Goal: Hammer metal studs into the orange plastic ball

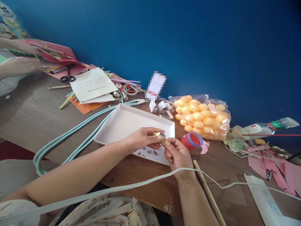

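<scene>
Between the thumb and fingers of my left hand (147, 138) is a shiny, silvery round ball (161, 135), with yellowish reflections on it. My right hand (176, 154) is closed in a pinch at the ball's near right side. Whatever sits between its fingertips is too small and covered to make out. Both hands are over the right side of a shallow white box (124, 122). Several small shiny metal beads (150, 151) lie in its near part, below my hands.
Behind are a clear bag of orange balls (202, 116) and a red cup (190, 141). A white cable (113, 189) crosses in front of my forearms. Blue-green cords (80, 125) curve left of the box. Another person's hands (21, 66) reach toward papers and scissors (67, 78).
</scene>
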`<state>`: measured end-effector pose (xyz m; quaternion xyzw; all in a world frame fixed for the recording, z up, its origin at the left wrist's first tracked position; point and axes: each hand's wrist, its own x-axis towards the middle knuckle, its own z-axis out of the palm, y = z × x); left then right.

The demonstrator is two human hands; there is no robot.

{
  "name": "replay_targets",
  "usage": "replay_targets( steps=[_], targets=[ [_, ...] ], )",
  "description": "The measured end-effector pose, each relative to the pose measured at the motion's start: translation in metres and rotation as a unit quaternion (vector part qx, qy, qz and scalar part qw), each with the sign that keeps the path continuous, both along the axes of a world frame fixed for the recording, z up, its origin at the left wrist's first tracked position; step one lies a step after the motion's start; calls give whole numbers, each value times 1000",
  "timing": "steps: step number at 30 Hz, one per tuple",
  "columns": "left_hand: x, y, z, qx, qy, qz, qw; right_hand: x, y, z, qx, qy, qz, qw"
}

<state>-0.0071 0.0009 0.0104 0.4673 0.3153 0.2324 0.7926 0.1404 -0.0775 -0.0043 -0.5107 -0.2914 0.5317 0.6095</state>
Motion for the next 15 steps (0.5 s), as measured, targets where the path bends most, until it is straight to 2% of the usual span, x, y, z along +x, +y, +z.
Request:
replay_targets(
  steps=[15],
  targets=[
    [0, 0, -1, -1, 1, -1, 1000, 0, -1, 0, -2, 11, 10, 1000]
  ],
)
